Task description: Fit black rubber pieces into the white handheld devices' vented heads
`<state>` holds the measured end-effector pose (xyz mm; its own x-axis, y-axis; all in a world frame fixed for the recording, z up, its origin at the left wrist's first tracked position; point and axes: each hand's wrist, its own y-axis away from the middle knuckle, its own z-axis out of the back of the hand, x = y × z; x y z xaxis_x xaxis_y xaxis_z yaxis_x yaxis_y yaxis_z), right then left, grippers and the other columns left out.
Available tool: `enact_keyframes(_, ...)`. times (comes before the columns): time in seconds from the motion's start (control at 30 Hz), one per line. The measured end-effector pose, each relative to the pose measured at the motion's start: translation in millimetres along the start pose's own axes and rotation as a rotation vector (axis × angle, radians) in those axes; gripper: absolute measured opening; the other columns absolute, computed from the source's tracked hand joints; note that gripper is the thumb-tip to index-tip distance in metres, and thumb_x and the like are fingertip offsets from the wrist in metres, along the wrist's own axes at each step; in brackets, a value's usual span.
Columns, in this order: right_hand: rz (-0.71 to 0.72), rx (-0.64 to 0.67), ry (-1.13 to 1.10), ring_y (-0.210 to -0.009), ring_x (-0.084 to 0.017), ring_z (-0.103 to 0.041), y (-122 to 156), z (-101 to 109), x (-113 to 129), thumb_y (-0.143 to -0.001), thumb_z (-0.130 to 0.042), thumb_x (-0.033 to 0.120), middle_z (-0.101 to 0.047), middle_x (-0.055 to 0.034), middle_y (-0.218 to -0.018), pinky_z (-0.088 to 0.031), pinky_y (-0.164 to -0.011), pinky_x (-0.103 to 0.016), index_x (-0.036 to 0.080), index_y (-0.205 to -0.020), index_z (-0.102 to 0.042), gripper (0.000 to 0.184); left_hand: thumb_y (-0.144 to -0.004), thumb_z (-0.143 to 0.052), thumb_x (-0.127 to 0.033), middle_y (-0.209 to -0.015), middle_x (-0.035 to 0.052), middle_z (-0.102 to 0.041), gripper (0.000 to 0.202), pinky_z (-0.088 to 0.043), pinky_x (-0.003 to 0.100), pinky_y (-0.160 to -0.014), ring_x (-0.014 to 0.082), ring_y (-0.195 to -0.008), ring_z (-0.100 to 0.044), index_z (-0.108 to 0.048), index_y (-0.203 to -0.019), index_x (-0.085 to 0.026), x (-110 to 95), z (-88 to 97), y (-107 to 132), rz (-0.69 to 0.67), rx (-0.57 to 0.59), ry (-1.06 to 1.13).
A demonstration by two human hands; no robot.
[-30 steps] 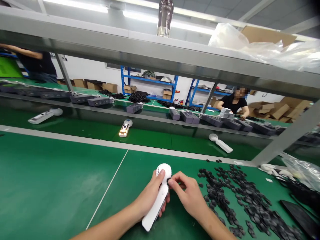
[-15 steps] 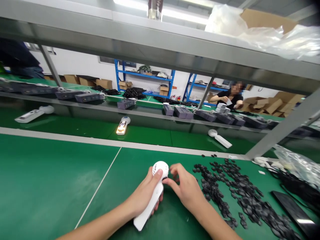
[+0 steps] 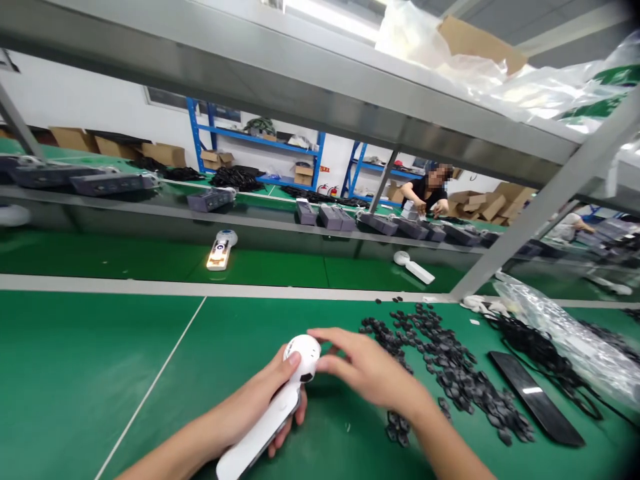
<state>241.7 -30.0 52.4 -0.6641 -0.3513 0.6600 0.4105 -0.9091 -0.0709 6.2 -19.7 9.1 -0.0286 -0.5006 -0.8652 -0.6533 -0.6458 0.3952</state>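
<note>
My left hand (image 3: pixel 255 400) is shut around the handle of a white handheld device (image 3: pixel 265 423), whose round domed head (image 3: pixel 303 353) points away from me. A small black piece or opening (image 3: pixel 307 377) shows on the side of the head. My right hand (image 3: pixel 365 367) hovers at the dome, with its fingertips at or just over the top. I see nothing held in it. A spread of small black rubber-like parts (image 3: pixel 445 367) lies to the right of my right hand on the green bench top (image 3: pixel 100 373).
A steel shelf (image 3: pixel 280 87) with plastic sheeting crosses above the bench. Beyond it stand similar white devices, grey boxes and a co-worker (image 3: pixel 427 193). To the right lie a black flat panel (image 3: pixel 535 397), black cables (image 3: pixel 540 350) and a clear plastic bag (image 3: pixel 565 327).
My right hand has moved from the side of the device head up onto the dome, fingers straighter. The device leans further left, and the whole view has swung and tilted.
</note>
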Motion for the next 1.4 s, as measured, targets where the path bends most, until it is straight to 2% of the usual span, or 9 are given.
enact_keyframes(0.1,-0.188,-0.076,0.297,-0.087,-0.025,-0.069,14,29,-34,-0.099,-0.059,0.034,-0.076,-0.0047,-0.100,-0.051,-0.076,-0.033,0.028,-0.102,-0.076,0.018,-0.094,-0.039,-0.078,-0.061,0.0027,-0.064,0.064,-0.045,0.020,-0.036,0.0118,-0.040,-0.053,-0.060,-0.085,-0.018,-2,-0.5,-1,0.006,-0.039,-0.012)
enact_keyframes(0.3,-0.261,-0.025,0.387,-0.091,-0.029,-0.071,17,34,-70,-0.090,-0.066,0.024,-0.078,-0.0067,-0.092,-0.050,-0.076,-0.034,0.026,-0.091,-0.080,0.014,-0.095,-0.032,-0.078,-0.049,0.0021,-0.055,0.073,-0.046,0.021,-0.039,0.0124,-0.039,-0.051,-0.063,-0.074,-0.016,1,3.5,-2,0.021,-0.030,-0.022)
enact_keyframes(0.47,-0.264,-0.133,-0.058,-0.078,-0.025,-0.075,3,19,-39,-0.096,-0.061,0.034,-0.079,-0.0060,-0.080,-0.056,-0.073,-0.034,0.021,-0.087,-0.078,0.023,-0.100,-0.039,-0.069,-0.067,0.0028,-0.068,0.051,-0.052,0.028,-0.051,0.0201,-0.051,-0.067,-0.049,-0.117,-0.022,6,-0.8,-5,-0.154,-0.032,0.051)
enact_keyframes(0.57,-0.258,-0.060,-0.563,-0.077,-0.024,-0.078,1,6,-11,-0.088,-0.074,0.040,-0.081,-0.0063,-0.079,-0.060,-0.070,-0.031,0.019,-0.089,-0.074,0.021,-0.102,-0.041,-0.063,-0.078,0.0041,-0.071,0.052,-0.056,0.035,-0.062,0.0249,-0.066,-0.071,-0.033,-0.137,-0.026,5,-6.5,1,-0.265,-0.066,0.031)
enact_keyframes(0.7,-0.230,-0.009,-0.871,-0.073,-0.023,-0.079,6,-12,16,-0.082,-0.083,0.040,-0.081,-0.0086,-0.078,-0.060,-0.065,-0.028,0.017,-0.083,-0.069,0.027,-0.099,-0.051,-0.060,-0.113,0.0092,-0.069,0.061,-0.054,0.035,-0.077,0.0267,-0.093,-0.068,-0.029,-0.147,-0.030,0,-14.2,16,-0.400,-0.224,-0.200)
enact_keyframes(0.83,-0.218,-0.031,-0.909,-0.070,-0.020,-0.078,7,-24,25,-0.084,-0.082,0.041,-0.081,-0.0086,-0.076,-0.059,-0.064,-0.025,0.017,-0.082,-0.068,0.028,-0.095,-0.055,-0.060,-0.116,0.0063,-0.071,0.061,-0.049,0.032,-0.081,0.0283,-0.101,-0.065,-0.037,-0.146,-0.031,-6,-18.1,27,-0.483,-0.355,-0.479)
enact_keyframes(1.07,-0.212,-0.131,-0.674,-0.067,-0.015,-0.068,8,-28,25,-0.080,-0.086,0.039,-0.075,-0.0022,-0.071,-0.053,-0.062,-0.022,0.018,-0.076,-0.066,0.029,-0.102,-0.035,-0.057,-0.093,0.0031,-0.071,0.057,-0.050,0.032,-0.074,0.0241,-0.081,-0.066,-0.023,-0.148,-0.026,-10,-13.0,26,-0.506,-0.260,-0.766)
enact_keyframes(1.23,-0.126,-0.080,-0.816,-0.120,-0.023,-0.066,10,-25,30,-0.085,-0.083,0.032,-0.069,-0.0038,-0.132,-0.059,-0.093,-0.032,0.031,-0.131,-0.062,0.051,-0.101,-0.034,-0.060,-0.081,0.0003,-0.067,0.059,-0.054,0.035,-0.079,0.0247,-0.078,-0.068,-0.028,-0.148,-0.024,-10,-14.0,28,-0.537,-0.259,-0.818)
enact_keyframes(1.4,-0.090,-0.036,-0.883,-0.112,-0.026,-0.072,8,-28,32,-0.078,-0.089,0.027,-0.078,-0.0022,-0.116,-0.059,-0.097,-0.037,0.030,-0.125,-0.069,0.052,-0.096,-0.040,-0.062,-0.089,0.0032,-0.072,0.060,-0.056,0.036,-0.080,0.0268,-0.079,-0.071,-0.037,-0.143,-0.025,-11,-12.4,29,-0.587,-0.211,-0.789)
